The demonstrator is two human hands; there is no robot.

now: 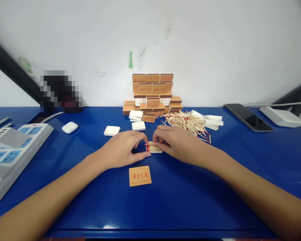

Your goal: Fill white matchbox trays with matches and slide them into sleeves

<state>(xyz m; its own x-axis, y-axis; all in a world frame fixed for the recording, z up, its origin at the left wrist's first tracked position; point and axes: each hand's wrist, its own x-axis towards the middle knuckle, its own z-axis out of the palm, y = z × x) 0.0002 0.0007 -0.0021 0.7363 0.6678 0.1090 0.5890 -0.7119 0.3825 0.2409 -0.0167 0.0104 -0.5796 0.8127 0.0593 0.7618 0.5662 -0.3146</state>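
In the middle of the table a small white matchbox tray (155, 152) lies flat, filled with red-tipped matches (152, 147). My left hand (124, 147) holds the tray's left end between thumb and fingers. From the other side, my right hand (173, 140) has its fingers pinched together on matches at the tray's right part, whose far corner it hides. Closer to me lies a flat orange matchbox sleeve (140, 176) with red characters. Behind my right hand spreads a loose pile of matches (187, 122).
Stacked matchboxes (152, 88) stand against the wall. White trays (112, 131) lie left of centre, others (213, 120) beside the pile. A phone (248, 117) and a white device (281, 116) are at right; a white earbud case (70, 127) and a power strip (22, 144) at left.
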